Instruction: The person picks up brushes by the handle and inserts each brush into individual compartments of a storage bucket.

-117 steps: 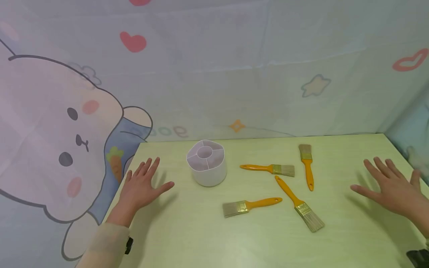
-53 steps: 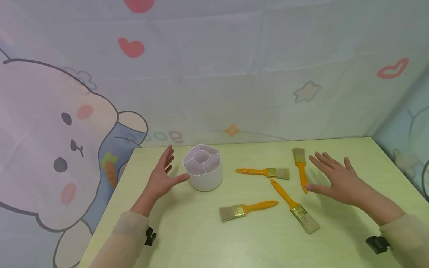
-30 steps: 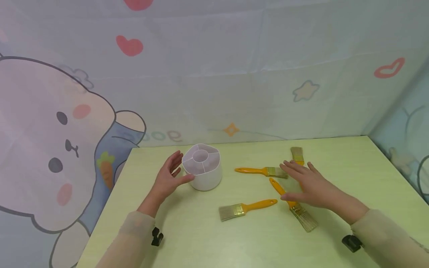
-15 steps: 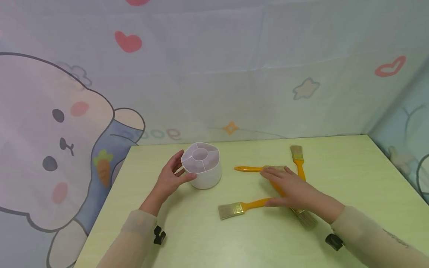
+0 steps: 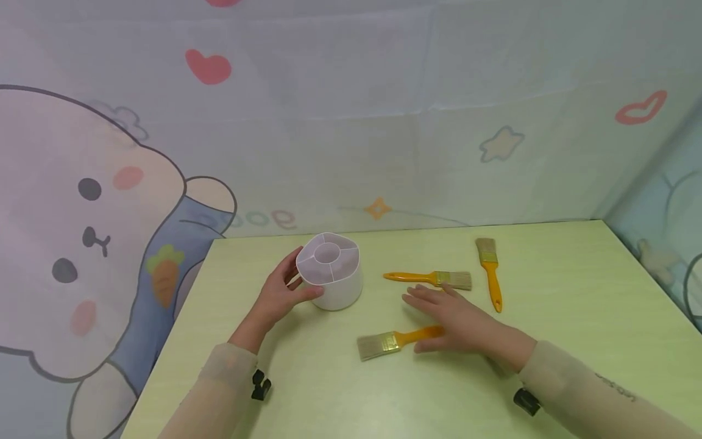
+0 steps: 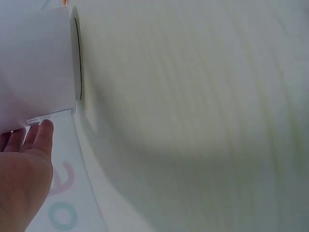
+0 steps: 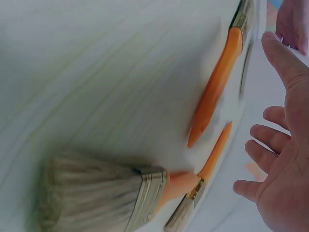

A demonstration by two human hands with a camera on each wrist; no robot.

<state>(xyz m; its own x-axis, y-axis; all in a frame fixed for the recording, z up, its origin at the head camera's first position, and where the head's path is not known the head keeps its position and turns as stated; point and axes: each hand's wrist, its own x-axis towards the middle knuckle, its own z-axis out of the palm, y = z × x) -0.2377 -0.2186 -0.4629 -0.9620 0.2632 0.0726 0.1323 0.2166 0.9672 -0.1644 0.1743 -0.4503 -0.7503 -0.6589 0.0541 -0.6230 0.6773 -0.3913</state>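
My left hand (image 5: 280, 296) holds the left side of a white round desk organizer (image 5: 340, 292), its thumb on the front wall; the organizer has compartments around a central ring. In the left wrist view the fingertips meet its wall. My right hand (image 5: 463, 320), fingers spread and holding nothing, hovers above the paintbrushes. Closest lies a paintbrush (image 5: 378, 345) with an orange handle, whose handle end the hand hides. Another paintbrush (image 7: 96, 193) lies mostly hidden under the hand in the head view. Beyond the fingers is a third paintbrush (image 5: 411, 277).
One more paintbrush (image 5: 490, 268) lies farther right, bristles toward the back. All rest on a pale yellow-green table (image 5: 329, 396). A cartoon-printed cloth (image 5: 340, 122) hangs behind the table's back edge. A black cable (image 5: 687, 286) shows at the far right.
My right hand has moved left from the right side of the table to above the brushes. My left hand has moved right to the organizer and taken hold of its side.
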